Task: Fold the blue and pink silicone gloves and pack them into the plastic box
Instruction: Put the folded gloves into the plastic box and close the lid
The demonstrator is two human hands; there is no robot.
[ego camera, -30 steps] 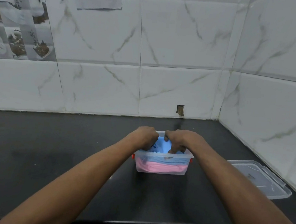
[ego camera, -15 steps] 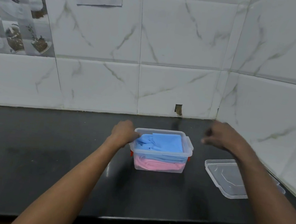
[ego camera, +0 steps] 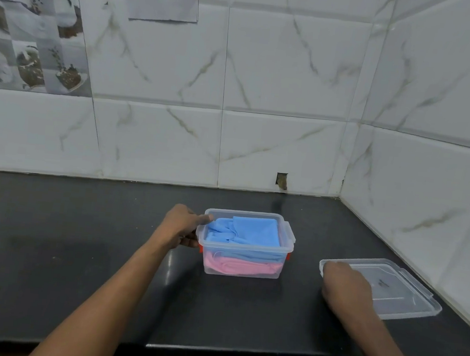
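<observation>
Plastic box (ego camera: 245,247) gripped by left hand (ego camera: 183,226); right hand (ego camera: 345,286) on lid (ego camera: 406,292).

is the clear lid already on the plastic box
No, the clear plastic lid lies flat on the black countertop to the right of the open clear plastic box, under the right hand.

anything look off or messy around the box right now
Mostly tidy. The blue glove lies over the pink glove inside the plastic box, though its left side is bunched rather than flat. The lid lies off on the counter. One oddity: a small chipped hole in the wall tile behind.
</observation>
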